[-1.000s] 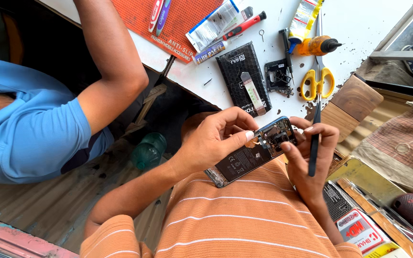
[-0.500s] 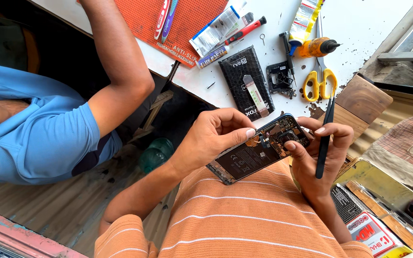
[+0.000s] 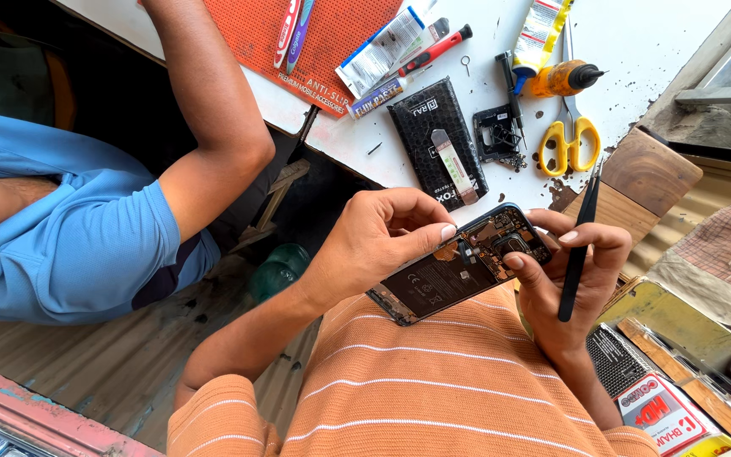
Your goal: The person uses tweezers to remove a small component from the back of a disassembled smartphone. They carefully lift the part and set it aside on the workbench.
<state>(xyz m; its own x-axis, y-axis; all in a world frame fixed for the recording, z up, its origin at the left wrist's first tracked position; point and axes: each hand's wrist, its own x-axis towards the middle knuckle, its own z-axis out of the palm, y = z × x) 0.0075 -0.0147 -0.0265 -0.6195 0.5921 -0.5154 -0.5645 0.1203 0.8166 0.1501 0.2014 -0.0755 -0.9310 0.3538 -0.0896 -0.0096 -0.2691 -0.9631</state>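
Observation:
I hold an opened phone [image 3: 454, 267] with its back cover off, circuit board and battery showing, above my orange striped shirt [image 3: 442, 381]. My left hand [image 3: 378, 245] grips its left side, with the fingertips pressing on the parts near the camera end. My right hand [image 3: 568, 279] supports the phone's right end, thumb on the board, and holds black tweezers [image 3: 579, 237] upright between the fingers, tips pointing away from the phone.
On the white table [image 3: 653, 42] lie a black phone back cover [image 3: 433, 140] with a metal pry tool, yellow scissors [image 3: 570, 135], a red-handled screwdriver [image 3: 433, 52], an orange mat [image 3: 332, 34] and a glue bottle [image 3: 564, 78]. A person in a blue shirt [image 3: 69, 245] rests an arm [image 3: 205, 110] at left.
Both hands and the phone have shifted slightly up and right. The tweezers have tilted a little in my right hand. My left fingers stay on the board.

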